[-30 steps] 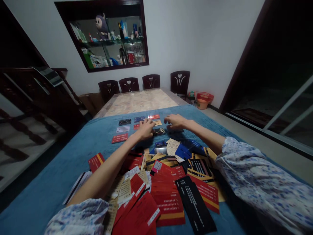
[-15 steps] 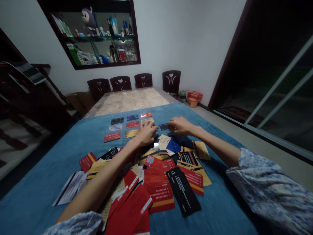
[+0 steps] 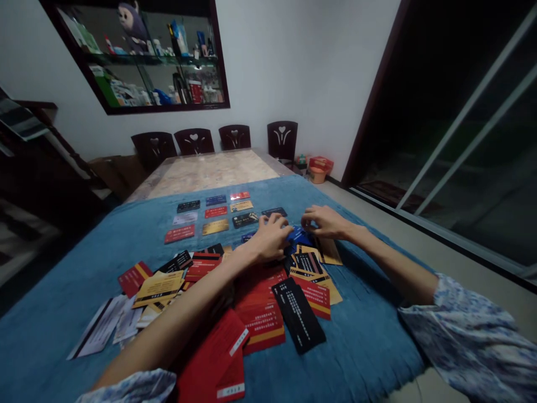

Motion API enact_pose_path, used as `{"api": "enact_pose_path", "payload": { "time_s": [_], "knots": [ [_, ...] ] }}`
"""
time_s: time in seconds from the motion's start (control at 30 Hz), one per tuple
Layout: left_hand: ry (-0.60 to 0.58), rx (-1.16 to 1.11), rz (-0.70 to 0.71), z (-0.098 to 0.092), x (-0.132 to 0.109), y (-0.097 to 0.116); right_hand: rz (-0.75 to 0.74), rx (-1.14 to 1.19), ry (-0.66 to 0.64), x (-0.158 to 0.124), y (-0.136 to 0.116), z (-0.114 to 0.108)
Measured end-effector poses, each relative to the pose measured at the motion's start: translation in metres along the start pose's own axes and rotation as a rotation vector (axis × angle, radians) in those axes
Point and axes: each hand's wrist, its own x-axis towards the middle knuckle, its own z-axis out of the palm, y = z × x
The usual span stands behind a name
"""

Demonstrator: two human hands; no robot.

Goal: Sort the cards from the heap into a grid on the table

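Observation:
My left hand [image 3: 272,238] reaches over the middle of a loose pile of cards, its fingers bent down and somewhat apart, the fingertips partly hidden. To its right, my right hand [image 3: 325,222] is low over the pile's far right edge, fingers curled together beside a blue card [image 3: 297,237]. Whether anything is between those fingers is hidden. Closer to me in the pile lie red cards [image 3: 262,327], a long black card [image 3: 298,316] and yellow cards [image 3: 159,288]. Beyond my hands a dark card [image 3: 274,212] lies flat, near a black card [image 3: 245,219].
Several cards lie in spaced rows on the blue cloth [image 3: 138,229], among them a gold card [image 3: 215,226] and a red card [image 3: 179,233]. Bare tabletop [image 3: 210,168] and dark chairs [image 3: 282,140] are beyond. White cards [image 3: 98,327] lie at left.
My left hand has moved right and nearer over the pile, uncovering the black card in the rows. My right hand has left the dark card and come back toward the blue card. The view has shifted slightly.

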Motion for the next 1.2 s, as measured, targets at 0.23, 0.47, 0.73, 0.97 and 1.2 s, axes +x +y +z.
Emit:
{"api": "enact_pose_path", "payload": {
  "time_s": [0.23, 0.47, 0.73, 0.97, 1.2],
  "knots": [
    [-0.006, -0.025, 0.142, 0.005, 0.020, 0.036, 0.014, 0.034, 0.022, -0.013, 0.019, 0.013],
    [-0.018, -0.082, 0.215, 0.010, 0.042, 0.058, -0.029, 0.143, 0.050, -0.024, 0.033, 0.022],
    [-0.047, -0.081, 0.167, 0.015, 0.052, 0.067, 0.036, 0.162, 0.045, -0.032, 0.037, 0.023],
    [-0.082, -0.022, 0.088, 0.021, 0.071, 0.066, 0.047, 0.261, 0.170, -0.039, 0.049, 0.023],
    [-0.097, -0.044, -0.042, 0.028, 0.090, 0.059, 0.135, 0.314, 0.088, -0.047, 0.047, 0.015]
  ]
}}
